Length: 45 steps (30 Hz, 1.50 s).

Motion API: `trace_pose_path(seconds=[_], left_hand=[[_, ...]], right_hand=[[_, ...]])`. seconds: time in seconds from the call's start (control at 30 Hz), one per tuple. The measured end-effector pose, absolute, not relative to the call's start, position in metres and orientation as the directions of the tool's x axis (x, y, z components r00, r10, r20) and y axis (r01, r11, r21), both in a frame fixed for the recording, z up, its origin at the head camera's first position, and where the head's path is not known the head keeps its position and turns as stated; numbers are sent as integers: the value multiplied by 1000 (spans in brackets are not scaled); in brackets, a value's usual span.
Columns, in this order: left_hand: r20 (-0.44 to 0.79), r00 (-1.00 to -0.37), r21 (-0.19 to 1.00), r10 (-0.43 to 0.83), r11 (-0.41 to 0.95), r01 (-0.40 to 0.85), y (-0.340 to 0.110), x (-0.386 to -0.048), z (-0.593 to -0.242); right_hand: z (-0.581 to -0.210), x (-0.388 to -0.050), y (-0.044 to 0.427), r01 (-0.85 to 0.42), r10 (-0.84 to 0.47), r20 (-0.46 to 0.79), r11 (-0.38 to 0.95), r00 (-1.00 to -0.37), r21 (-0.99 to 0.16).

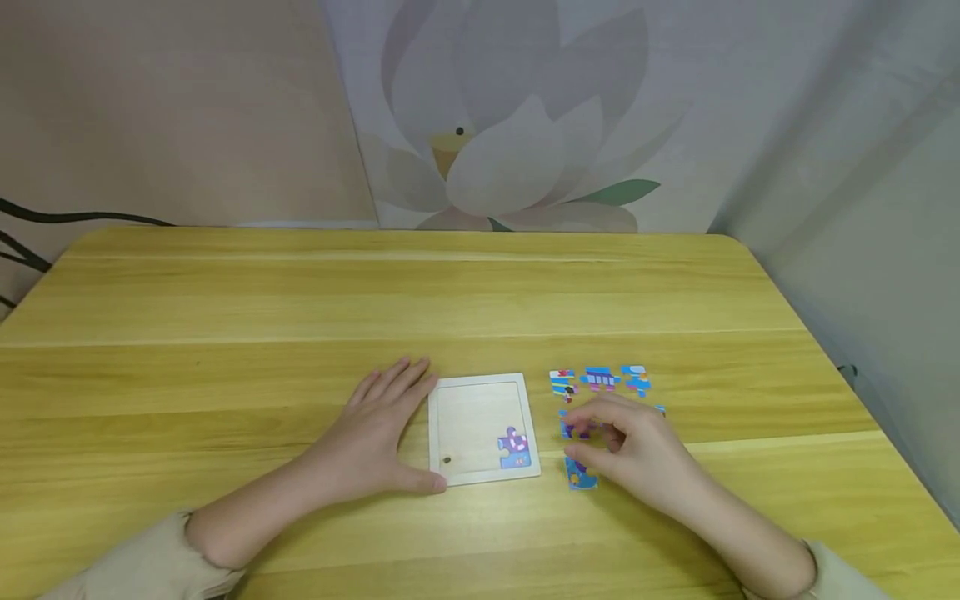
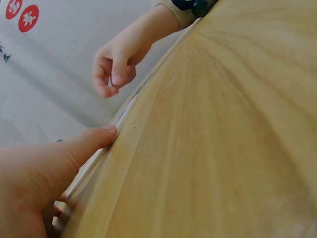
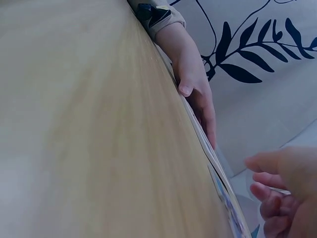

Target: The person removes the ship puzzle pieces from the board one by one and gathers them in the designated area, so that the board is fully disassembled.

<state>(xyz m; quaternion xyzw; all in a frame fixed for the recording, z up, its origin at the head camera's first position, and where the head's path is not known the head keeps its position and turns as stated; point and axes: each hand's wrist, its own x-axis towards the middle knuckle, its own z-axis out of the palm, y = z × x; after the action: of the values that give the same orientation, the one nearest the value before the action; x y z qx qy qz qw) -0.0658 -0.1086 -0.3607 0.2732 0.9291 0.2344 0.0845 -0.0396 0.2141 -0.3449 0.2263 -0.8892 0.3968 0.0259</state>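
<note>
A shallow wooden puzzle tray (image 1: pixel 480 478) lies flat on the table, with one purple-and-blue jigsaw piece (image 1: pixel 515 450) in its lower right corner. My left hand (image 1: pixel 375 442) rests along the tray's left side, fingers stretched out and thumb touching the lower left corner. To the tray's right, my right hand (image 1: pixel 637 450) hovers over loose jigsaw pieces, its thumb and index fingertips apart. Beneath those fingertips lie a blue-purple piece (image 1: pixel 565 427) and a blue corner piece (image 1: pixel 581 477). No held piece can be made out; the right hand partly hides the pieces below.
Further loose pieces lie in a row beyond the right hand: a striped piece (image 1: pixel 561 383), a blue-purple piece (image 1: pixel 600 378) and a blue-orange piece (image 1: pixel 637 379). The wooden table (image 1: pixel 300 292) ends at a curtain (image 1: pixel 525 100) printed with a flower. Dark cables (image 1: pixel 82 217) hang at the far left.
</note>
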Motion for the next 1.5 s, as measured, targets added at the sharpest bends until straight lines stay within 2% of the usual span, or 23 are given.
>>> trace_pose_path(seconds=[0.17, 0.47, 0.8, 1.1, 1.5], left_hand=[[-31, -834, 485, 551, 738, 470, -108, -66, -361], [-26, -841, 479, 540, 745, 464, -111, -67, -362], [-24, -841, 477, 540, 745, 465, -111, -67, -362], [-27, -843, 481, 537, 747, 460, -111, -67, -362], [-24, -844, 476, 536, 748, 462, -111, -67, -363]], right_hand=[[-345, -45, 205, -427, -403, 209, 586, -891, -689], [-342, -53, 187, -389, -462, 77, 632, -883, -670], [-340, -58, 175, -438, -529, 35, 662, -848, -608], [-339, -60, 169, -486, -555, 14, 716, -832, -501], [-339, -58, 167, -467, -545, -10, 729, -838, -501]])
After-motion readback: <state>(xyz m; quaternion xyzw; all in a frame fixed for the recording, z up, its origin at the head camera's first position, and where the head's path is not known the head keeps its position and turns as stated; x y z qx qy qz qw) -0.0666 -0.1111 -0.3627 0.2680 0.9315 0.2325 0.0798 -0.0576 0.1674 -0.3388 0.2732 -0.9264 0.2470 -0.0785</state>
